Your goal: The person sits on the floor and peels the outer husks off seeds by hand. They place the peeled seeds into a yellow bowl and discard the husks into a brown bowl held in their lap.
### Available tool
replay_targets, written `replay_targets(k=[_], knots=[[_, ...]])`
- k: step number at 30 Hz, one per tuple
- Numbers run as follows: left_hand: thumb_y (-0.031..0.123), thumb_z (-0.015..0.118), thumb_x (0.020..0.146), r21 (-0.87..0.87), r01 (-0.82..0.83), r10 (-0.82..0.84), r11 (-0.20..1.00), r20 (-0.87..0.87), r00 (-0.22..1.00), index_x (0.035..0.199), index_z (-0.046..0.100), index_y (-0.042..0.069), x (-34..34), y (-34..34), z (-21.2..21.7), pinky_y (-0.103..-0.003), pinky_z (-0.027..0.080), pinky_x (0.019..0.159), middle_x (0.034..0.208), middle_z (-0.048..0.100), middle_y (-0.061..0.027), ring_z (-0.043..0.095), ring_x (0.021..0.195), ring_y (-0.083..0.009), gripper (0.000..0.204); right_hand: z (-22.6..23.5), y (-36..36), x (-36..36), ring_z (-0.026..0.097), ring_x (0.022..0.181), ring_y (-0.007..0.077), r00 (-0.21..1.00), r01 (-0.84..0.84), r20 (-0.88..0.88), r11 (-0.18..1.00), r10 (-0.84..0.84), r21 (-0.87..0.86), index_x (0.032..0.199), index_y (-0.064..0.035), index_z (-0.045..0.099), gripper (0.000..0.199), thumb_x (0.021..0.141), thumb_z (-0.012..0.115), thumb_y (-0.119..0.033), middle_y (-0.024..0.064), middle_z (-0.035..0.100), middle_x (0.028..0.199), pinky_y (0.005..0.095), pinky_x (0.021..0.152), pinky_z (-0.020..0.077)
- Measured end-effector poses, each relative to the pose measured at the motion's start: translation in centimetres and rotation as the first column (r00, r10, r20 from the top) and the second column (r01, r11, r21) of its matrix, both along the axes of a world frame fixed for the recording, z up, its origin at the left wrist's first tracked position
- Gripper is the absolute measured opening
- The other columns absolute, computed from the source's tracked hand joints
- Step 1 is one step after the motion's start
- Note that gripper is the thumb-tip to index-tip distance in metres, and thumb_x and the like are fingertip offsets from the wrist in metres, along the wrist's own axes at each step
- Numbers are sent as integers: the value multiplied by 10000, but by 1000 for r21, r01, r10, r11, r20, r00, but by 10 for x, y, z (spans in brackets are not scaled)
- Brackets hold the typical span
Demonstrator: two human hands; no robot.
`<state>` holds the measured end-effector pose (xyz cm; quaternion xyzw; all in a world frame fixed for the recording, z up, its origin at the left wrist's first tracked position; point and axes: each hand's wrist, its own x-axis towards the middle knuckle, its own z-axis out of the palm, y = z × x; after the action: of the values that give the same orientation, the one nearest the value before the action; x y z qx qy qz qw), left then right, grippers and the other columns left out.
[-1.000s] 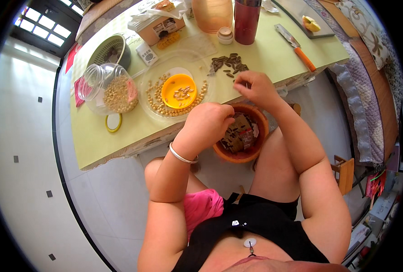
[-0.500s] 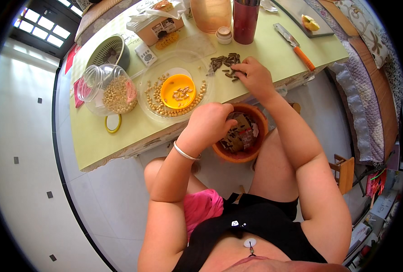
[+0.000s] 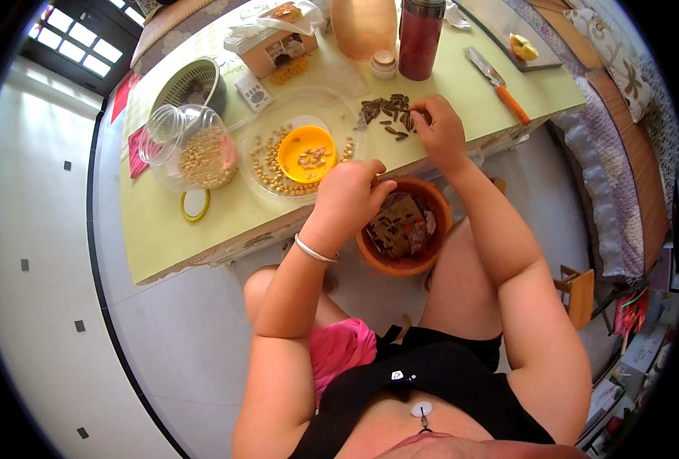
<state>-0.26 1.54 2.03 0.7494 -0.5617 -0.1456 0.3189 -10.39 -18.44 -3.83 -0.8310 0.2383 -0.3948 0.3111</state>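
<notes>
My right hand (image 3: 439,131) rests on the yellow-green table (image 3: 167,241), fingertips pinched at the edge of a small pile of dark seeds (image 3: 384,115). My left hand (image 3: 351,193) hovers with fingers curled closed over the near table edge, beside a brown bowl (image 3: 440,222) of dark husks that sits on my lap. It wears a silver bangle at the wrist. What it holds, if anything, is hidden. Left of it stands an orange bowl (image 3: 307,153) with a few pale kernels, set in a clear plate (image 3: 267,167) ringed with more kernels.
A glass jar (image 3: 190,149) of pale kernels lies on its side, its yellow lid (image 3: 194,205) nearby. Farther back are a colander (image 3: 190,84), a tissue box (image 3: 274,46), a red flask (image 3: 420,38) and an orange-handled knife (image 3: 500,84). A wooden stool (image 3: 576,294) stands right.
My right hand has moved away from me, from the table edge onto the pile of dark seeds. My left hand has stayed over the brown bowl.
</notes>
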Motion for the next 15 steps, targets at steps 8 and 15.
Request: replay_targets(k=[8,15], knots=[[67,763,803,-411,-181,95,894,-221,971,1070,715,1,-8,4,-2,-307,534,628,808,709,-138,681,656,-218,280,24,41,-21,477,669,47,887,-453,353,421,297,786,999,-45,656,83,937,637,-97,-30,586,787,196,593,376],[41,738,827,-527,-186,74,829,-227,971,990,738,-13,-7,14,0,-300,509,594,746,687,-126,656,616,-211,172,33,83,-20,467,672,27,824,-553,466,279,322,785,1035,-39,658,111,960,637,-119,-38,591,820,176,571,358]])
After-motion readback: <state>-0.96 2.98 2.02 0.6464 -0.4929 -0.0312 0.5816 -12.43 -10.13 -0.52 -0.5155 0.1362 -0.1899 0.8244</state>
